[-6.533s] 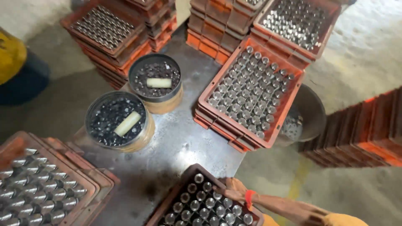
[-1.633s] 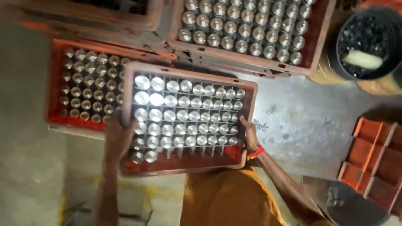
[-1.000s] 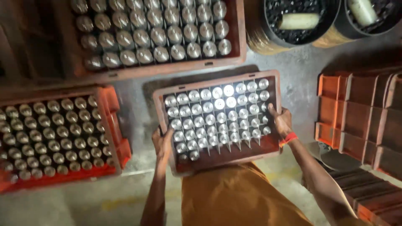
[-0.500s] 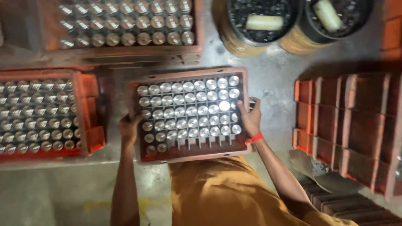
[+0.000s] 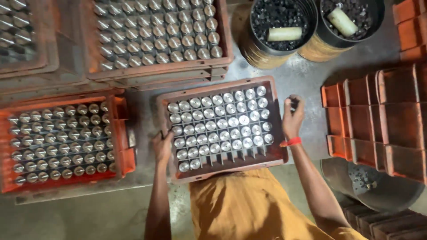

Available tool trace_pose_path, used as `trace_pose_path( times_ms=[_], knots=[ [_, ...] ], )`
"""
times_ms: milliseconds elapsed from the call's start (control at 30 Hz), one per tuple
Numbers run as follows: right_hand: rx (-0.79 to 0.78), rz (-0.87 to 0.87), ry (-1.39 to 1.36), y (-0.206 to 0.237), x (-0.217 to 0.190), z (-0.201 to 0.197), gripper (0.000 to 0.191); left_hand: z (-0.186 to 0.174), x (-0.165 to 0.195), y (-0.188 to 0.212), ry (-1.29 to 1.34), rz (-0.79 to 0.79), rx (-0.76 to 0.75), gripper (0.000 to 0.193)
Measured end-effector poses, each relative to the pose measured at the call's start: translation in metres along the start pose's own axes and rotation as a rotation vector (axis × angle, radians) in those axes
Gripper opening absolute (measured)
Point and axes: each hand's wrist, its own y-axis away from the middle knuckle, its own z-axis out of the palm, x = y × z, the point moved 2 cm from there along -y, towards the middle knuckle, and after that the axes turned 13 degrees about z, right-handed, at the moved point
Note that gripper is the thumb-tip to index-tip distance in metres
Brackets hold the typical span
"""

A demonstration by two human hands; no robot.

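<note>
While I hold brown plastic tray of shiny metal cylinders (image 5: pixel 221 129), left hand (image 5: pixel 162 146) fingers clamp its left edge, right hand (image 5: pixel 293 119) fingers wrap right edge; orange tray (image 5: pixel 121 133) just left.

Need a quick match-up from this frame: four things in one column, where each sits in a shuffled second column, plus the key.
1. left hand
2. right hand
3. pale cylinder
4. stacked empty orange crates

A. far right of the view
B. right edge of the middle crate
C. in a round tub of dark bits
D. left edge of the middle crate

Pairs: 1-D, 2-B, 3-C, 4-A
</note>
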Motion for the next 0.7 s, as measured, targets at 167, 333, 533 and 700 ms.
trace_pose_path(
  times_ms=[167, 333, 533, 700],
  knots=[
    [-0.067, -0.092, -0.021, -0.054, -0.038, 0.015, 0.028, 0.002, -0.007, 0.002, 0.042, -0.07, 0.0, 0.03],
    [-0.094, -0.367, 0.16, -0.132, -0.094, 0.041, 0.036, 0.0, 0.0, 0.009, -0.278, -0.101, 0.097, 0.048],
    [-0.34, -0.172, 0.69, -0.184, -0.12, 0.081, 0.042, -0.022, 0.002, 0.053, -0.296, 0.129, 0.47, 0.034],
    [-0.144, -0.157, 0.852, -0.192, -0.12, 0.094, 0.054, -0.044, -0.007, 0.103, -0.088, -0.007, 0.623, 0.02]
  ],
)
